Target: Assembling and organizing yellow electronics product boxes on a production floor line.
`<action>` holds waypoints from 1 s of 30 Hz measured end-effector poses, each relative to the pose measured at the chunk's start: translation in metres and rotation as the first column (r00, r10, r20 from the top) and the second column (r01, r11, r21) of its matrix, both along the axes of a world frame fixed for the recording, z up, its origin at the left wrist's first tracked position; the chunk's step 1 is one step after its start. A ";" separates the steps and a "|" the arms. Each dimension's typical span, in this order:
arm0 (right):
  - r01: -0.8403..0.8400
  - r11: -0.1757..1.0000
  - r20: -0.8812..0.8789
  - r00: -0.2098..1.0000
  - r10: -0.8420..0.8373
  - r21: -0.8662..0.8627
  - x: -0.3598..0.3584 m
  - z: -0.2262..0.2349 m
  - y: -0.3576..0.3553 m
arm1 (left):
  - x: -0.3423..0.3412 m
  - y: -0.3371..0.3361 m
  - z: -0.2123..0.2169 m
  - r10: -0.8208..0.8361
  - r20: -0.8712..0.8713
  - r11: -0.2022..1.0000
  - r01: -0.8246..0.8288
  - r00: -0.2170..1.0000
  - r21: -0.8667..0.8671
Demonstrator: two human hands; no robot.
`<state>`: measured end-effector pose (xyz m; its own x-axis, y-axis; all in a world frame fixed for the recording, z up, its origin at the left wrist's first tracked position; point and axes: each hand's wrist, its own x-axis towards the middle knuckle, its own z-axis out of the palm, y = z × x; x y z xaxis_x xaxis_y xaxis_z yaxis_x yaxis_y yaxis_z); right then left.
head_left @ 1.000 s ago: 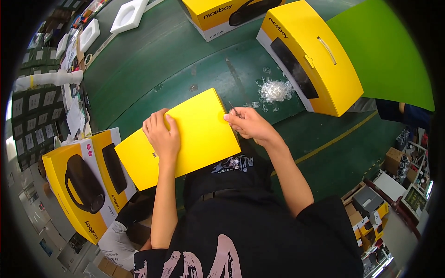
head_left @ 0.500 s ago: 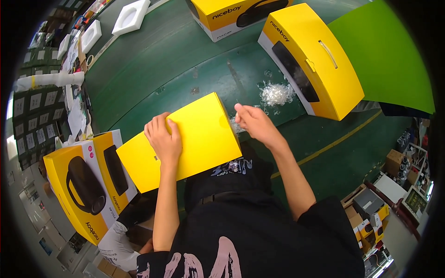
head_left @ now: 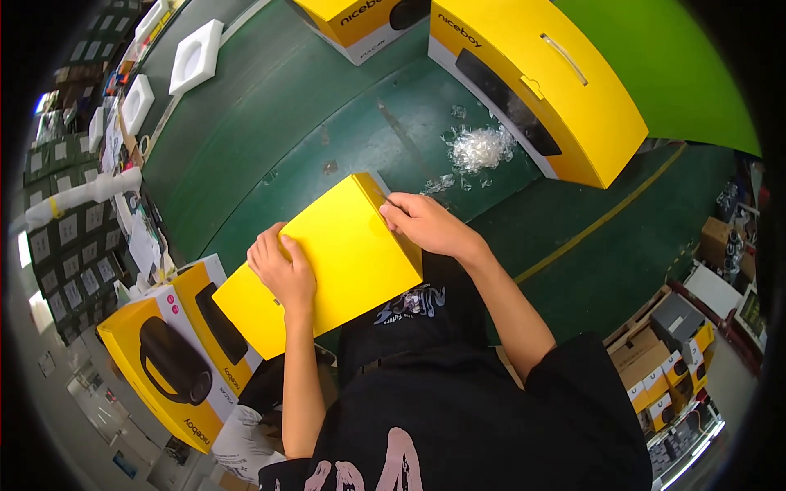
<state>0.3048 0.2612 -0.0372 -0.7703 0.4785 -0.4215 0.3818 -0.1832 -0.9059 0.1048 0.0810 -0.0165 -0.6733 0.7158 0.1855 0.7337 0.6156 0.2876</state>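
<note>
A plain yellow box (head_left: 352,245) lies tilted in front of my body. My left hand (head_left: 284,270) holds it at its far-left edge, the thumb on the upper face and the fingers curling over the side. At the box's right end, my right hand (head_left: 430,225) is closed in a pinch on a thin dark tool (head_left: 386,197). Its tip meets the edge of that end face; the exact kind of tool is too small to tell. Part of the end face is hidden by my right fingers.
Clear plastic scraps (head_left: 481,150) are heaped on the green bench (head_left: 270,131). A large printed yellow carton (head_left: 565,90) stands at the right, another (head_left: 360,29) at the back. A printed carton (head_left: 176,352) stands at the left, beside a person's light sleeve (head_left: 244,442). White foam pieces (head_left: 196,56) lie far left.
My right hand has moved left and down onto the box's right end, bringing the thin tool to its edge. My left hand keeps its hold. The whole view has shifted slightly.
</note>
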 end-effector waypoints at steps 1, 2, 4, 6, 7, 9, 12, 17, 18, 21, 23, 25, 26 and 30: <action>0.012 1.000 0.001 1.000 -0.012 -0.007 0.001 -0.006 0.001 | 0.000 0.000 -0.001 -0.012 0.001 1.000 0.012 1.000 -0.007; 0.042 0.996 -0.095 0.994 -0.050 -0.083 0.002 -0.013 0.001 | 0.000 0.001 -0.001 -0.007 0.005 1.000 0.007 1.000 -0.015; 0.245 0.854 -0.188 0.913 -0.363 -0.458 0.005 -0.018 0.014 | -0.001 0.000 -0.002 -0.009 0.007 0.999 0.009 1.000 -0.035; 0.458 0.487 -0.122 0.623 -0.772 -0.744 0.010 -0.005 0.052 | 0.001 0.002 0.001 0.007 0.015 0.999 -0.007 1.000 -0.038; 0.466 0.473 -0.110 0.615 -0.781 -0.748 0.016 0.001 0.057 | 0.003 0.000 0.000 -0.003 0.019 0.999 0.004 1.000 -0.050; 0.453 0.602 -0.116 0.729 -0.675 -0.658 0.020 0.002 0.064 | -0.002 -0.002 0.000 -0.012 0.035 0.997 0.015 0.999 -0.077; 0.424 0.836 0.025 0.896 -0.444 -0.347 0.036 -0.025 0.037 | 0.000 -0.001 0.002 -0.002 0.048 0.995 0.006 0.999 -0.100; 0.345 0.904 -0.043 0.937 -0.345 0.253 0.063 -0.007 -0.021 | 0.001 0.000 0.000 -0.012 0.064 0.994 0.019 0.998 -0.112; 0.236 0.940 -0.008 0.970 -0.242 0.248 0.067 0.008 -0.025 | 0.000 -0.002 0.001 0.008 0.067 0.993 0.000 0.998 -0.122; 0.144 0.979 -0.018 0.990 -0.143 0.142 0.070 0.027 -0.037 | 0.003 0.001 0.000 0.022 0.071 0.994 -0.014 0.997 -0.107; 0.257 0.954 -0.077 0.966 -0.247 0.155 0.067 0.021 -0.047 | 0.004 0.003 -0.002 0.016 0.071 0.997 -0.010 0.997 -0.077; 0.328 0.916 -0.164 0.941 -0.296 0.231 0.067 0.017 -0.053 | 0.004 0.001 -0.002 0.033 0.088 0.997 -0.026 0.996 -0.079; 0.331 0.917 -0.166 0.940 -0.299 0.223 0.066 0.016 -0.055 | 0.004 0.001 -0.002 0.032 0.083 0.996 -0.025 0.996 -0.086; 0.286 0.939 -0.094 0.957 -0.273 0.189 0.066 0.024 -0.054 | 0.002 0.001 -0.003 0.025 0.093 0.997 -0.018 0.995 -0.076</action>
<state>0.3712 0.2072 -0.0133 -0.6158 0.7473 -0.2495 0.2801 -0.0884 -0.9559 0.1068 0.0815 -0.0195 -0.7002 0.7107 0.0675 0.6924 0.6530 0.3069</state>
